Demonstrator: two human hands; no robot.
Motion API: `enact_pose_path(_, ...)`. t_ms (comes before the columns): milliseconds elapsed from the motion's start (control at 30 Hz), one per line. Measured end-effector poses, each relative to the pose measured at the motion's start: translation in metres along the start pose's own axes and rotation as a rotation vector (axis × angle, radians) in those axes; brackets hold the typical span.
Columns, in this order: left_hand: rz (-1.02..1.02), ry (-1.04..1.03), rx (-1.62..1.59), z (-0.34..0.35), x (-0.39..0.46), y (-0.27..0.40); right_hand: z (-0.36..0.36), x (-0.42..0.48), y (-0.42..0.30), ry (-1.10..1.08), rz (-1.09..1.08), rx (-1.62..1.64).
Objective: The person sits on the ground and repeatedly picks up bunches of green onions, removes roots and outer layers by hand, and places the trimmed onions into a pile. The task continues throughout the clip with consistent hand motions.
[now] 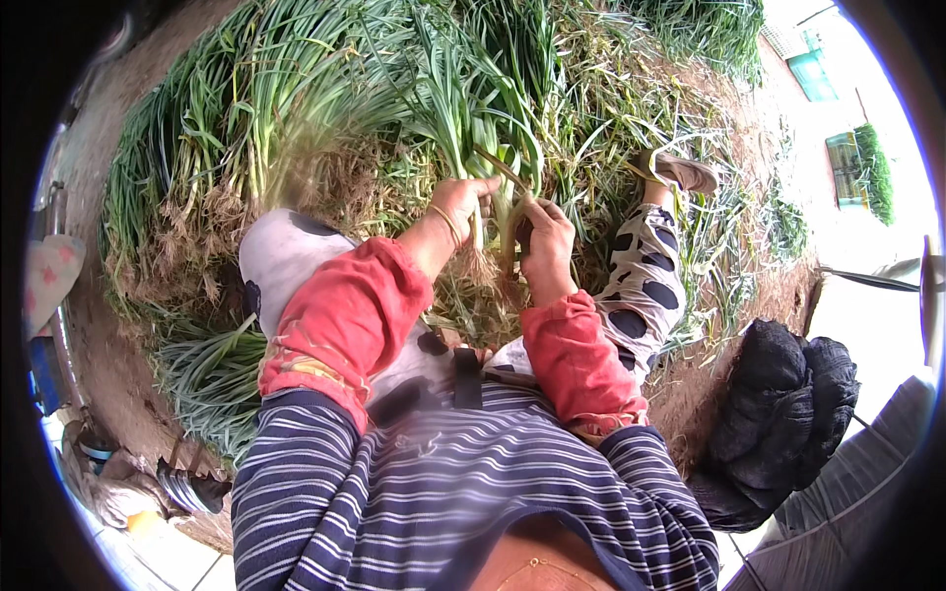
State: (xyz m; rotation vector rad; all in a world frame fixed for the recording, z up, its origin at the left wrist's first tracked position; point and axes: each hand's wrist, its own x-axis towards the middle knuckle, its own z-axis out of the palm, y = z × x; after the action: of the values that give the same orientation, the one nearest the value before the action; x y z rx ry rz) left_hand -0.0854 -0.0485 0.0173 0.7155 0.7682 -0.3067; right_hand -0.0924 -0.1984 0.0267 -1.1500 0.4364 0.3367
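My left hand is closed around leek-like green stalks, between my bent knees. Their leaves point away from me, and pale stringy roots hang below the fist. Close on its right, my right hand pinches a yellowish-brown withered leaf at the side of a thicker stalk. This leaf slants across the stalks toward my left thumb. My right fingers partly hide the thicker stalk's lower end.
A large heap of rooted stalks lies ahead and left. Stripped leaves litter the ground ahead and right, around my shoe. More greens lie by my left hip. A black net-like bundle sits at right.
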Motion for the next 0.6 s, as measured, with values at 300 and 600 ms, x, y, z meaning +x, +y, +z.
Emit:
enact_pose_path(300,0.036,0.164,0.027,-0.006,0.032,0.011,-0.019,-0.081,-0.039,-0.187,-0.023,0.518)
enact_pose_path(600,0.068,0.189,0.128,-0.019,0.030,0.016,-0.073,-0.017,-0.205,-0.205,-0.549,0.090)
